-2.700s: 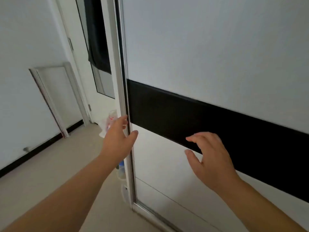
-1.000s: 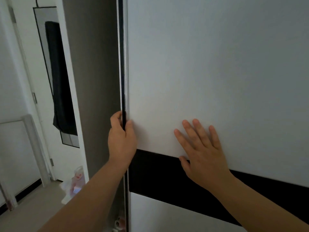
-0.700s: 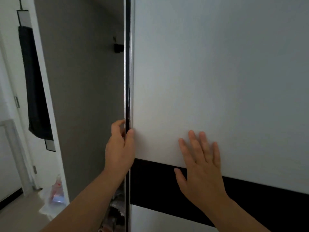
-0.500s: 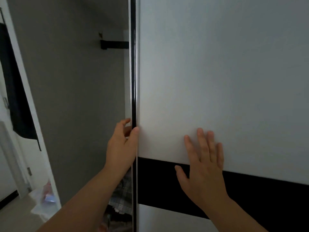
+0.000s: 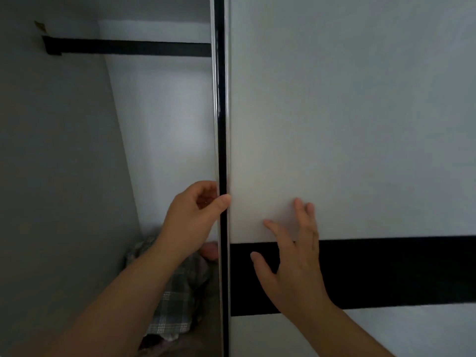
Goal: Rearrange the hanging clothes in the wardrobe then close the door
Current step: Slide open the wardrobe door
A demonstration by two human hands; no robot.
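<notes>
Sliding door (image 5: 347,112) fills the right of the view, white panel with a black band (image 5: 386,274) across it low down, white again below. Its left edge is a dark glossy frame strip (image 5: 222,124) running top to bottom.

Left hand (image 5: 192,217) grips that edge: fingers curl behind the strip, thumb presses on the front of the white panel just right of it. Right hand (image 5: 296,264) lies flat on the door face, fingers straight and spread, fingertips on the white panel, palm over the black band, thumb out to the left. It holds nothing. Both forearms come in from the bottom, bare.

Left of the door edge the wardrobe (image 5: 64,163) is open. Grey side wall on the far left, lighter back wall (image 5: 167,124) between it and the door. Black rail (image 5: 123,48) runs horizontally near the top, from a bracket on the side wall to behind the door edge. No clothes hang on the part of the rail that shows.

At the wardrobe bottom, behind the left forearm, a plaid cloth (image 5: 177,305) lies crumpled, grey-white check. A small pinkish thing (image 5: 210,251) sits just above it by the door edge, too blurred to identify. Darker fabric below the plaid, unclear.
</notes>
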